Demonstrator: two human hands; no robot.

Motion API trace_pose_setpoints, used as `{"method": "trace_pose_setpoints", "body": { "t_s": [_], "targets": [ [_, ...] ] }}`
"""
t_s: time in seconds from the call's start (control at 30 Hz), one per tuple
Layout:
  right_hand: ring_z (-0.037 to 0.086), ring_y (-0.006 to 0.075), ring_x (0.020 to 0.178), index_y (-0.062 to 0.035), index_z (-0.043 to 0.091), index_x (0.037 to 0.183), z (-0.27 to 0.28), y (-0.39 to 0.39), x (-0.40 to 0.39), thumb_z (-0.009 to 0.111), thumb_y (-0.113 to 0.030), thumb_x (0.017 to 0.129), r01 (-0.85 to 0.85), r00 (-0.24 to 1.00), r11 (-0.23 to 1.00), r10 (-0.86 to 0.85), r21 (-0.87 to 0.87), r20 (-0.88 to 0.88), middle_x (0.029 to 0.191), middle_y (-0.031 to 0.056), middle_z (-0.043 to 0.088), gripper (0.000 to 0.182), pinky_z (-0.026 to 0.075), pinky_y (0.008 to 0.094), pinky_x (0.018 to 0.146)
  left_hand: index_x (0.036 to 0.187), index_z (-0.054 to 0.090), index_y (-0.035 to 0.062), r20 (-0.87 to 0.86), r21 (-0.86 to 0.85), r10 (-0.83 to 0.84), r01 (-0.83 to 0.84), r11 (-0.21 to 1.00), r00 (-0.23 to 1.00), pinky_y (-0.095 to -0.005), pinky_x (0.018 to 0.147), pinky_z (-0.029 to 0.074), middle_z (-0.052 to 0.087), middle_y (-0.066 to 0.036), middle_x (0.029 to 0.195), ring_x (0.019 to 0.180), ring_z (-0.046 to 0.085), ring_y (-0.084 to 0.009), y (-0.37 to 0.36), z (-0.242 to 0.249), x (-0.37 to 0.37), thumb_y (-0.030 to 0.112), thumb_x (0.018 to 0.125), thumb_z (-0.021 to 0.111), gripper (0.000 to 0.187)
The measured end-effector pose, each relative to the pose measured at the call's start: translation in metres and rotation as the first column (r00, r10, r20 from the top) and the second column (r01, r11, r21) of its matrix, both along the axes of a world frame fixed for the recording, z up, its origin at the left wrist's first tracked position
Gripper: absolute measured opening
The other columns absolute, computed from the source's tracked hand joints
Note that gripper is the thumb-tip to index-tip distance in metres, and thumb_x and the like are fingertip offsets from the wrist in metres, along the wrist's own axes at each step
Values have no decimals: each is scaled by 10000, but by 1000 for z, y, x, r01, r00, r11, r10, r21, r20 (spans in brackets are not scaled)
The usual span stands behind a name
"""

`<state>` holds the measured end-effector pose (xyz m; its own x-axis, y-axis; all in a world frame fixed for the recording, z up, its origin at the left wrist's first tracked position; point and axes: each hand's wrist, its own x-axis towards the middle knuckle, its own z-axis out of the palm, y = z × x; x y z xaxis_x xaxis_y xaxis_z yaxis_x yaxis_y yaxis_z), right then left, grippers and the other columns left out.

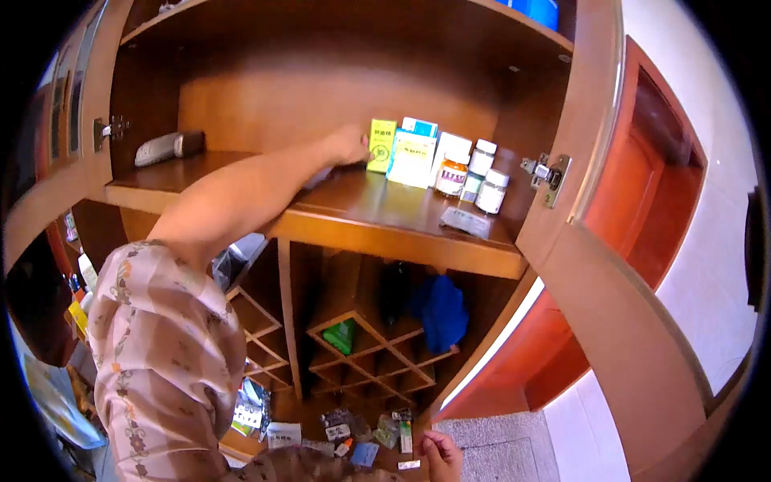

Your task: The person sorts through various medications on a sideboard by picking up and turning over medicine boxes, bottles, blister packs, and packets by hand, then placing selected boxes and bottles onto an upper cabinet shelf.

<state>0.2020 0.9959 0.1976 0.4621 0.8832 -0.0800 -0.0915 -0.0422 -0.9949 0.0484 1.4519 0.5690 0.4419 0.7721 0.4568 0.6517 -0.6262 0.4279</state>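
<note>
My left hand [349, 146] reaches across the cabinet shelf, its curled fingers at the left edge of an upright yellow-green medicine box [381, 146]. The fingers look closed on that edge, though they are partly hidden. Touching the box's right side stands a white and yellow medicine box [414, 159], with a blue-topped one behind it. Farther right are an orange-brown pill bottle [451, 177] and white-capped bottles [491, 193]. A silver blister pack [466, 222] lies at the shelf's front edge. Low in view, my right hand [442, 456] hangs with fingers curled and nothing visible in them.
The cabinet doors stand open, the right one [642, 321] swung toward me. A grey case-like object [169, 149] lies on the shelf's left. Below are a wooden lattice rack [373, 361], a blue cloth [442, 315] and several small packets and boxes, including a white box [283, 435].
</note>
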Motion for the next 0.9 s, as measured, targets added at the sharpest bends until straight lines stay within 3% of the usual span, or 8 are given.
{"method": "trace_pose_setpoints", "body": {
  "t_s": [0.13, 0.2, 0.37, 0.5, 0.6, 0.63, 0.73, 0.9],
  "targets": [
    [576, 158, 883, -138, 530, 1257, -6, 3, 5, 599, -211, 899, -72, 982, 993, 54, 97, 181, 1078, 73, 598, 371, 497, 300, 785, 979, 640, 18, -242, 252, 60, 3, 968, 968, -375, 729, 486, 663, -161, 900, 807, 621, -288, -61, 29, -13, 285, 756, 707, 355],
    [630, 168, 890, 20, 549, 1139, 16, 6, -5, 544, -56, 909, -99, 995, 995, 99, 1, -18, 959, 109, 653, 242, 507, 274, 752, 983, 639, 17, -130, 419, 147, -80, 904, 981, -385, 753, 491, 659, -175, 938, 846, 630, -306, -64, 45, -24, 330, 769, 689, 382],
    [589, 126, 783, 2, 607, 1009, 19, 31, -6, 522, -25, 892, -209, 971, 976, 215, -66, 104, 905, 78, 658, 147, 470, 251, 740, 964, 651, 8, 51, 564, -22, -10, 826, 998, -358, 739, 510, 665, -154, 876, 800, 631, -248, -204, 49, -96, 331, 876, 575, 343],
    [592, 118, 785, 0, 603, 1028, 20, 62, -27, 533, -23, 888, -335, 932, 941, 340, -54, 125, 923, 71, 657, 158, 471, 244, 741, 997, 663, 71, 75, 287, -84, 59, 956, 994, -413, 814, 509, 662, -149, 1013, 844, 634, -321, -308, -16, -171, 394, 847, 598, 361],
    [597, 113, 808, -4, 603, 1053, 20, 92, -46, 555, -37, 884, -515, 797, 854, 509, -74, 326, 933, 69, 657, 179, 473, 240, 743, 956, 650, 26, 484, 58, 36, -73, 996, 874, -377, 771, 509, 671, -132, 932, 863, 644, -244, -328, -120, -201, 284, 826, 659, 290],
    [599, 108, 823, -5, 601, 1069, 22, 105, -51, 568, -46, 881, -620, 661, 780, 578, -87, 478, 937, 67, 657, 196, 474, 238, 746, 879, 652, 17, 340, 100, 92, -133, 986, 936, -258, 687, 491, 655, -60, 803, 772, 626, -97, -335, -153, -219, 207, 823, 684, 200],
    [634, 141, 799, -30, 598, 1067, 1, 146, -70, 618, -126, 864, -734, 500, 674, 622, -86, 603, 925, 100, 655, 226, 487, 247, 698, 980, 617, -7, 291, -541, 571, -360, 760, 768, -291, 810, 468, 642, -63, 941, 910, 588, -140, -381, -267, -269, 228, 895, 596, 251],
    [611, 217, 778, -40, 587, 1060, -43, 199, -143, 644, -198, 845, -832, 330, 532, 701, -155, 632, 896, 115, 621, 273, 497, 321, 686, 982, 613, -22, 325, -843, 866, -299, 447, 381, -295, 731, 485, 654, -95, 915, 827, 618, -170, -493, -384, -277, 219, 910, 569, 255]
  ]
}}
